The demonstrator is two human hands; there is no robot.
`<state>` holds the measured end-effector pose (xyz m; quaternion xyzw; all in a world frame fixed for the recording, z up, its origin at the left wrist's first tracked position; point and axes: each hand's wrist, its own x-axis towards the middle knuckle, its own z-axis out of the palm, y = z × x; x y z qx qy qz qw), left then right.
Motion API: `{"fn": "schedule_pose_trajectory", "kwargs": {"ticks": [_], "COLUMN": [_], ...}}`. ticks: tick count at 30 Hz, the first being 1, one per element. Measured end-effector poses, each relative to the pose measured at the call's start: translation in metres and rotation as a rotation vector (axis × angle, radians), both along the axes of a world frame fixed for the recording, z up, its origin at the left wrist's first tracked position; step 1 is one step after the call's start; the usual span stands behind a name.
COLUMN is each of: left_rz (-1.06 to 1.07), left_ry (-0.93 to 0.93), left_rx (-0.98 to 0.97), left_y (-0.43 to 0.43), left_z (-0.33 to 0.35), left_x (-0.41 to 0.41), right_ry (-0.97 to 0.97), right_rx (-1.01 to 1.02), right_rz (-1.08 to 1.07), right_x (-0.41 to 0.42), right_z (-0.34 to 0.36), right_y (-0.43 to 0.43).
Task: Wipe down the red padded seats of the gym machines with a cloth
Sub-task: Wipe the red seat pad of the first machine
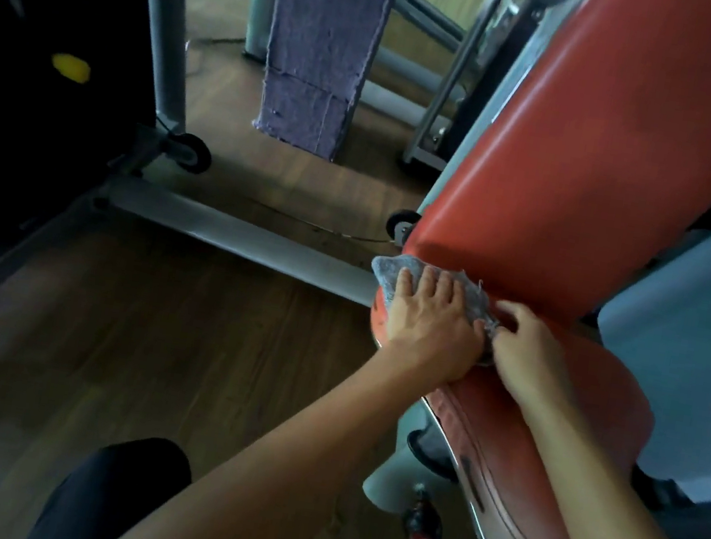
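A red padded seat (550, 440) lies at the lower right, with a long red backrest pad (595, 158) rising from its far end. A grey cloth (386, 272) is spread over the seat's far end, where seat and backrest meet. My left hand (429, 323) lies flat on the cloth with straight fingers, pressing it down. My right hand (523, 347) is just to its right, with curled fingers pinching the cloth's right edge.
A grey metal frame bar (228, 235) runs across the wood floor left of the seat. A small wheel (193, 152) and a dark weight stack (46, 34) stand at the left. A purple towel (322, 54) hangs behind. A small dark bottle (423, 522) lies under the seat.
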<state>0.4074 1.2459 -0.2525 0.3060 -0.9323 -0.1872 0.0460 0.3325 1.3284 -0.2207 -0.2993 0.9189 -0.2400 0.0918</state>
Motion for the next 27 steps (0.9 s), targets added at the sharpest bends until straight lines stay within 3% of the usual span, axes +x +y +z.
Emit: {"fn": "schedule_pose_trajectory", "kwargs": {"ticks": [8, 15, 17, 21, 24, 27], "left_rz": [-0.014, 0.013, 0.116, 0.447, 0.498, 0.502], "left_ry": [0.052, 0.259, 0.468, 0.985, 1.174, 1.275], "left_rx": [-0.03, -0.054, 0.095, 0.789, 1.068, 1.216], "left_y": [-0.002, -0.013, -0.017, -0.012, 0.001, 0.02], "left_z": [-0.002, -0.009, -0.017, -0.034, -0.041, -0.052], "left_x": [-0.002, 0.007, 0.015, 0.038, 0.049, 0.052], "right_ry": [0.077, 0.099, 0.092, 0.133, 0.143, 0.13], "right_rx": [0.063, 0.073, 0.049, 0.076, 0.144, 0.147], "right_rz": [-0.019, -0.023, 0.034, 0.227, 0.249, 0.253], "right_x": [-0.005, -0.007, -0.004, 0.005, 0.008, 0.008], "right_z": [-0.008, -0.011, -0.012, -0.013, -0.012, -0.012], "right_y": [-0.007, -0.007, -0.007, -0.008, -0.007, -0.007]}}
